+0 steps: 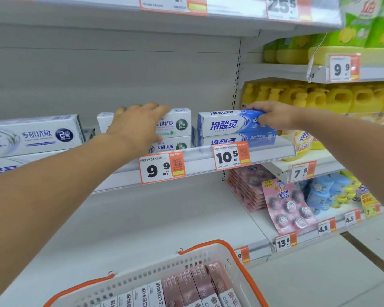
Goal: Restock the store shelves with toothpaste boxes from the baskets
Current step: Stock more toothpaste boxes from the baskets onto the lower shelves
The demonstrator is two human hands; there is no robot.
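White metal shelf (208, 151), blue box (228, 122) under right hand (273, 116)

Both bare arms stretched toward the shelf (208, 155), left hand (138, 122) flat, fingers straight; right hand (273, 117) curled, pinching
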